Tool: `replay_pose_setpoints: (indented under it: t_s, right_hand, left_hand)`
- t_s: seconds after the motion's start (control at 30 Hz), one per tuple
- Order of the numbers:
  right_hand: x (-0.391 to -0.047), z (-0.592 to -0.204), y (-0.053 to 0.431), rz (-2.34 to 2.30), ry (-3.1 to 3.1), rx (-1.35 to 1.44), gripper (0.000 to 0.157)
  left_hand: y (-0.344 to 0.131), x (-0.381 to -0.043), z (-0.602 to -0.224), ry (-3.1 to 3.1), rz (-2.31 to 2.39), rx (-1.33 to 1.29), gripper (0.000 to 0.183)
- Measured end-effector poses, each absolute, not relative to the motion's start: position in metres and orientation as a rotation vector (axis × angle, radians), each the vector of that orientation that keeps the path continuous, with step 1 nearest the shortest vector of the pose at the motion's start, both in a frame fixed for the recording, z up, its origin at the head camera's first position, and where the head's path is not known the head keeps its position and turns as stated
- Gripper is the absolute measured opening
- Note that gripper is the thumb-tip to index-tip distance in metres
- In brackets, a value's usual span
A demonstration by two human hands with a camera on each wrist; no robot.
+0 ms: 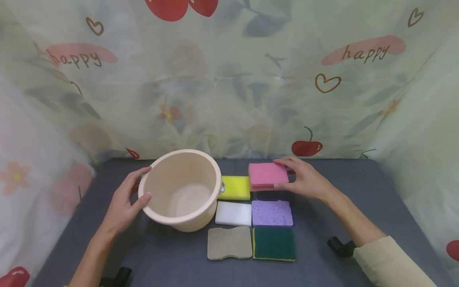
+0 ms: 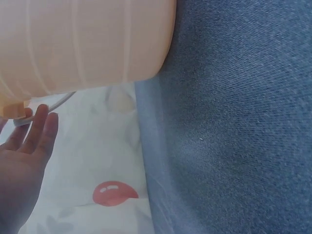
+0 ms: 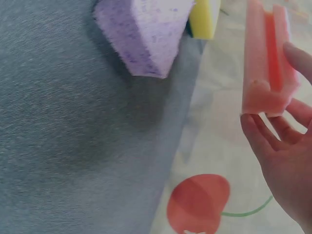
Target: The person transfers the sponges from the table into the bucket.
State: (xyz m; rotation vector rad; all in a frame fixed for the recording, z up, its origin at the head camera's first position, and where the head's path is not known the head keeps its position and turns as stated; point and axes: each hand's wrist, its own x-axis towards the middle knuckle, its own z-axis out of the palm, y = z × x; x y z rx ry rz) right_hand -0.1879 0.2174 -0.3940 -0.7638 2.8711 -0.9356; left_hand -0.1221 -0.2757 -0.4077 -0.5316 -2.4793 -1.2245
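At right of center in the frame, a person's right hand (image 1: 308,179) pinched a pink sponge (image 1: 267,174) by its right end, thumb at the near corner, fingers at the far one. The right wrist view showed the sponge raised off the table (image 1: 172,263). At center left, the left hand (image 1: 123,203) gripped the left side of the bucket (image 1: 186,169) at the rim, thumb apart from the fingers; the left wrist view put its fingertips at the wire handle (image 2: 62,102).

Good handling seemed to call for a light, even pinch, since the sponge looked soft and likely to squash, and a steady left hand against the bucket's tipping. Any move leftward would need height to clear the bucket's rim and its metal clip (image 1: 222,186), which jutted toward the yellow sponge (image 1: 236,188).

That sponge lay partly hidden behind the bucket. Below it sat the white sponge (image 1: 233,214) and, to its right, the purple sponge (image 1: 272,213); at lower center, the gray sponge (image 1: 229,244) lay beside the green sponge (image 1: 273,244). A printed curtain (image 1: 229,99) hung across the top of the frame.
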Motion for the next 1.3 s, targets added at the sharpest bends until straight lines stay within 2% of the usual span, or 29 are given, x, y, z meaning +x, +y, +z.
replay_pose_setpoints:
  t_s: [0.57, 1.3]
  right_hand:
    - [-0.180, -0.364, 0.201, -1.025, 2.828, -0.829, 0.075]
    - [-0.185, -0.326, 0.177, -1.029, 2.822, -0.926, 0.071]
  left_hand:
    - [-0.270, -0.127, -0.409, -2.379, -1.392, -0.640, 0.069]
    - [-0.258, -0.118, -0.407, -2.354, -1.276, -0.473, 0.067]
